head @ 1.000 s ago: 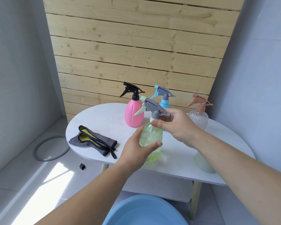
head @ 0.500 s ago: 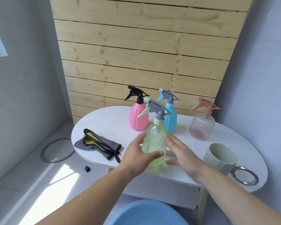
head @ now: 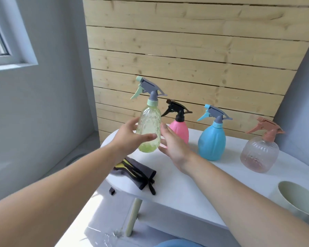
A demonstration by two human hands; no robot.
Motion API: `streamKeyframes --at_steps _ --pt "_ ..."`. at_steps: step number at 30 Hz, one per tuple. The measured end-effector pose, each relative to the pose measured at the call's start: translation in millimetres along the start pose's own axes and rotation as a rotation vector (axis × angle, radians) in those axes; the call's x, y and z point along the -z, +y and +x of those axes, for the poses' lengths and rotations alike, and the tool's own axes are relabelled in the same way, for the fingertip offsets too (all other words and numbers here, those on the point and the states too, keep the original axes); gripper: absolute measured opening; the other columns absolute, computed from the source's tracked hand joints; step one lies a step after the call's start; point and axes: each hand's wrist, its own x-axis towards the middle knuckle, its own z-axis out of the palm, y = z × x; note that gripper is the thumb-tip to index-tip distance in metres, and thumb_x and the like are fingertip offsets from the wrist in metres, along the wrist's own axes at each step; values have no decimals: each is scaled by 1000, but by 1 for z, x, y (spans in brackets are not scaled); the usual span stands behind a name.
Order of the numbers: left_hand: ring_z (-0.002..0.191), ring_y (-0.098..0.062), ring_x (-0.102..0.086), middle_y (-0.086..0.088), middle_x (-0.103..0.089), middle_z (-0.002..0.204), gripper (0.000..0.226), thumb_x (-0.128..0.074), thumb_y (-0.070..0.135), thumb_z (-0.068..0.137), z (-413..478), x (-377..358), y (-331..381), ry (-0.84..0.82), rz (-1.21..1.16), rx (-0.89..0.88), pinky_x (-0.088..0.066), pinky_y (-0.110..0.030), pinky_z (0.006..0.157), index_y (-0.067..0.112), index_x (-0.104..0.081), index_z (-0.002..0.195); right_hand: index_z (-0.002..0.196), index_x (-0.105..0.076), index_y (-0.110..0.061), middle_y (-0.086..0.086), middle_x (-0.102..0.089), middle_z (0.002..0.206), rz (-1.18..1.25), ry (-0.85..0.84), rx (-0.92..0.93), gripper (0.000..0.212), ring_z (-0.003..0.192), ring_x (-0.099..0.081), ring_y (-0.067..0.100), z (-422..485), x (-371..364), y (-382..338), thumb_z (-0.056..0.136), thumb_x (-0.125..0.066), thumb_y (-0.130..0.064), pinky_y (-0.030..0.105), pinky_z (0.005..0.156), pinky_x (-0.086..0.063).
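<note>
A clear green spray bottle (head: 149, 122) with a grey and mint trigger head is lifted off the white oval table (head: 177, 189). My left hand (head: 130, 139) grips its body from the left, thumb across the front. My right hand (head: 173, 145) is beside the bottle on its right, fingers straight and spread, at or just off its side. On the table behind stand a pink spray bottle (head: 181, 130), a blue spray bottle (head: 212, 141) and a clear pinkish spray bottle (head: 259, 154).
A grey and yellow cloth pouch (head: 137, 172) with black straps lies at the table's left front edge. A cream mug (head: 300, 202) sits at the right front. A wooden plank wall stands behind the table. A blue basin (head: 175, 243) shows on the floor below.
The green bottle has risen from the table and moved left and up in my left hand. My right hand left the trigger head a second ago and now sits open beside the bottle.
</note>
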Motion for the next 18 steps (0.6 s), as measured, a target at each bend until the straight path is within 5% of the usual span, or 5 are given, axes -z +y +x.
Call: streamKeyframes --at_steps 8,14,18 --pt "115 -18 -68 5 -66 130 85 -94 28 75 58 8 -49 -5 -33 87 -53 -44 108 36 -52 149 154 -23 -41 -25 -33 149 46 -6 -64 56 138 -38 8 53 -15 34 101 -31 -59 37 117 -33" --pt "114 -19 -70 6 -67 129 102 -94 44 56 81 7 -61 -25 -20 100 -55 -48 105 38 -51 149 153 -21 -44 -19 -31 155 36 12 -55 53 146 -27 12 71 -14 49 102 -31 -57 42 123 -22" --pt "117 -22 -70 3 -64 135 113 -97 42 53 89 7 -60 -49 -37 129 -55 -50 106 36 -44 153 154 -22 -41 -25 -33 139 31 18 -31 50 137 -30 4 70 -14 46 105 -29 -50 39 122 -23"
